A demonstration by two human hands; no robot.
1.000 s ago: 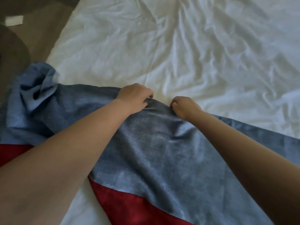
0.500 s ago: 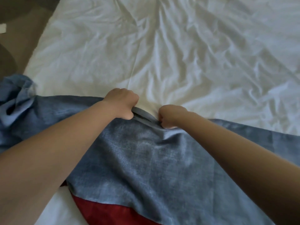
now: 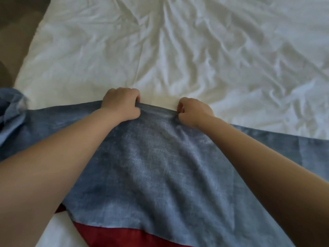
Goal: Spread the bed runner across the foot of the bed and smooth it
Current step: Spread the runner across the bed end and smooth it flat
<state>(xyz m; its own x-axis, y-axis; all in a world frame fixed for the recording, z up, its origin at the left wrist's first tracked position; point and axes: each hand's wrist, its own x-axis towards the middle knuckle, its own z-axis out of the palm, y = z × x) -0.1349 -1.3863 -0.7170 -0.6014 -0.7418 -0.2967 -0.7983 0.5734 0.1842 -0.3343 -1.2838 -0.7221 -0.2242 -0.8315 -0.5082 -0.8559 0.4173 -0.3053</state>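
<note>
My left hand [image 3: 121, 102] and right hand [image 3: 194, 110] are both fisted on the far edge of the blue runner [image 3: 156, 172], each grip closed tight on the cloth, with a short taut stretch of hem between them. The runner lies across the near part of the bed, over the wrinkled white sheet [image 3: 195, 50]. Its left end is bunched at the bed's edge. A red panel [image 3: 114, 236] shows under its near edge.
</note>
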